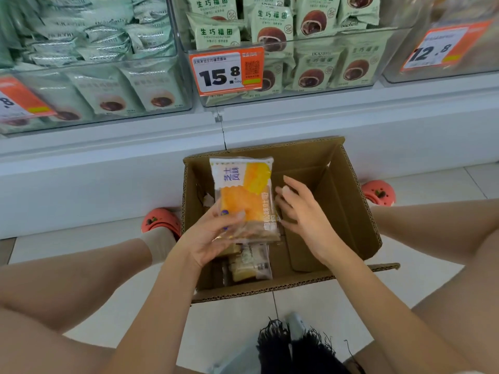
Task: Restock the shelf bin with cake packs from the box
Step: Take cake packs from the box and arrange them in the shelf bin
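1. We crouched before the low shelf, an open cardboard box [348, 201] on the tiled floor between our knees.
2. Our left hand [213, 236] gripped a cake pack [244, 195] from below, thumb curled over its lower front, fingers behind it. The pack stood nearly upright above the box's left half, its yellow-and-white face toward us.
3. Our right hand [299, 211] hovered at the pack's right edge, fingers loosely spread and slightly bent. Whether the fingertips touched the wrapper, we could not tell.
4. More packs [249, 263] lay at the bottom of the box, near its front-left corner, partly hidden under the held one.
5. On the shelf above stood clear bins [337, 89] of pale green snack packets [272, 28]. The centre bin carried an orange price tag [226, 70] reading 15.8; another tag [442, 47] to the right read 12.8.
6. Coral clogs [160, 221] flanked the box on either side, toes close to the shelf base.
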The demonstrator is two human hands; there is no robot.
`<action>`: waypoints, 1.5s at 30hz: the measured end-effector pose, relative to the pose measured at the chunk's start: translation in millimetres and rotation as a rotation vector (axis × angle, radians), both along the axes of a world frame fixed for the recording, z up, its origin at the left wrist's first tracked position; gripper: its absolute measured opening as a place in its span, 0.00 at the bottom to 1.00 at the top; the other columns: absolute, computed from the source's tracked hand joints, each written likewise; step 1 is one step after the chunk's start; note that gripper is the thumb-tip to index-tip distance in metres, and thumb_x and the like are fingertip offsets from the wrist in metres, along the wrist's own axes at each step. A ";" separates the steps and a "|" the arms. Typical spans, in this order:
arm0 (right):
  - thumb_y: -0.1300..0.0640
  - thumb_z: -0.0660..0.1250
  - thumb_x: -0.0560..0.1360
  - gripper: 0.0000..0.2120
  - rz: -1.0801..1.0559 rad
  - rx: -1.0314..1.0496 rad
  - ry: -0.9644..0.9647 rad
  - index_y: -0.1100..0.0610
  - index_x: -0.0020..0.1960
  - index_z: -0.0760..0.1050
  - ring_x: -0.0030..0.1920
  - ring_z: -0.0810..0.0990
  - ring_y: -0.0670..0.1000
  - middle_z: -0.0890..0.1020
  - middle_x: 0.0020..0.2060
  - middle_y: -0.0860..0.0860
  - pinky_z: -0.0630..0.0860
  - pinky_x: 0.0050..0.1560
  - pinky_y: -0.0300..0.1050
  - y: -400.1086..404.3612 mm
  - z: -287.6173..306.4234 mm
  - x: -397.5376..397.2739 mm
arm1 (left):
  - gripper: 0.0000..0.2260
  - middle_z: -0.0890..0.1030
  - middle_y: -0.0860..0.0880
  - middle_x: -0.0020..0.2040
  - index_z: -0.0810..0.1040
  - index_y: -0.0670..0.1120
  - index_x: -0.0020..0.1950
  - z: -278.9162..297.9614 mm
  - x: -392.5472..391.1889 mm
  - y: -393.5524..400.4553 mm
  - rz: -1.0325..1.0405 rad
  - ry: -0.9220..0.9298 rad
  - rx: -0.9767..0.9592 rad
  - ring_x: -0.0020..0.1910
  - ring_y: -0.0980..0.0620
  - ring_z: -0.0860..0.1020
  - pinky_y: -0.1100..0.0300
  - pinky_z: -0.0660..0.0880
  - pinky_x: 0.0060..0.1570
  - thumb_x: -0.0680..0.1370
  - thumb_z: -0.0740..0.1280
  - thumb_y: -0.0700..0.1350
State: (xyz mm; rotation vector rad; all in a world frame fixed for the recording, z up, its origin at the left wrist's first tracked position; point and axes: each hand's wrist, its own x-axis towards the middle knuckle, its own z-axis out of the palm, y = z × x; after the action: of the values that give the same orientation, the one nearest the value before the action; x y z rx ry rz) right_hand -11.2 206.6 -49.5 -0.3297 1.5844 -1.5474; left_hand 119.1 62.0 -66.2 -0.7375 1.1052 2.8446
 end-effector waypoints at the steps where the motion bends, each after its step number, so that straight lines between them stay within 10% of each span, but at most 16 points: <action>1: 0.44 0.60 0.77 0.21 -0.011 0.010 -0.085 0.46 0.69 0.66 0.54 0.80 0.43 0.78 0.59 0.47 0.79 0.53 0.45 -4.6 -1.4 -3.1 | 0.37 0.81 0.41 0.58 0.73 0.46 0.64 1.9 0.8 2.8 -0.067 -0.010 -0.044 0.55 0.42 0.80 0.48 0.79 0.50 0.57 0.83 0.41; 9: 0.50 0.67 0.76 0.13 -0.194 0.037 0.007 0.57 0.37 0.74 0.36 0.80 0.46 0.80 0.35 0.52 0.76 0.34 0.37 -11.9 1.1 -17.0 | 0.29 0.78 0.42 0.61 0.68 0.45 0.70 9.1 -1.1 11.5 -0.335 -0.056 -0.178 0.60 0.43 0.77 0.48 0.77 0.58 0.70 0.67 0.30; 18: 0.60 0.67 0.75 0.07 0.033 0.046 0.202 0.54 0.52 0.75 0.45 0.84 0.48 0.85 0.45 0.49 0.82 0.42 0.44 8.7 56.6 -50.7 | 0.08 0.83 0.45 0.38 0.81 0.42 0.46 61.6 -20.8 -24.6 0.270 -0.148 -0.437 0.34 0.52 0.82 0.58 0.81 0.38 0.72 0.68 0.45; 24: 0.56 0.69 0.74 0.12 0.014 -0.040 0.255 0.48 0.56 0.76 0.51 0.83 0.49 0.83 0.52 0.50 0.81 0.51 0.51 -8.3 140.9 -81.2 | 0.13 0.73 0.50 0.31 0.81 0.42 0.47 166.5 -65.3 -36.9 0.218 0.047 -0.737 0.30 0.55 0.74 0.52 0.78 0.51 0.81 0.59 0.47; 31: 0.60 0.65 0.76 0.08 -0.183 -0.305 0.630 0.49 0.53 0.77 0.40 0.82 0.43 0.84 0.40 0.43 0.76 0.36 0.36 -4.0 296.0 -147.3 | 0.17 0.79 0.69 0.50 0.81 0.48 0.57 291.4 -127.1 -44.8 0.542 0.344 -1.401 0.44 0.55 0.74 0.60 0.72 0.48 0.81 0.57 0.54; 37: 0.61 0.64 0.78 0.06 -0.507 -0.504 0.800 0.49 0.48 0.73 0.34 0.80 0.43 0.81 0.40 0.46 0.77 0.32 0.41 -49.4 421.3 -235.5 | 0.23 0.74 0.44 0.68 0.70 0.43 0.71 363.0 -215.3 -84.7 0.784 0.299 -2.561 0.72 0.44 0.65 0.47 0.59 0.71 0.83 0.46 0.50; 41: 0.61 0.66 0.76 0.12 -0.629 -0.436 0.950 0.58 0.59 0.73 0.50 0.80 0.54 0.80 0.49 0.53 0.79 0.52 0.54 -112.7 450.3 -297.6 | 0.23 0.68 0.41 0.72 0.67 0.42 0.73 362.3 -263.4 -110.2 0.839 -0.015 -2.731 0.73 0.42 0.63 0.45 0.56 0.72 0.82 0.51 0.51; 45: 0.57 0.66 0.77 0.20 -0.572 -0.148 1.123 0.61 0.67 0.69 0.60 0.76 0.59 0.77 0.61 0.58 0.73 0.51 0.46 -170.2 461.0 -343.4 | 0.22 0.68 0.43 0.72 0.68 0.43 0.73 356.7 -267.7 -111.8 0.954 -0.009 -2.736 0.73 0.42 0.63 0.46 0.62 0.70 0.82 0.54 0.51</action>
State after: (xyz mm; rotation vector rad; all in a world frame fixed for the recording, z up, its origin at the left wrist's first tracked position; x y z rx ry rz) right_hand -354.5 36.4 411.5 -1.0258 2.5715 -2.0736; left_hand -148.6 -49.7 290.5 0.3542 -1.9587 0.5292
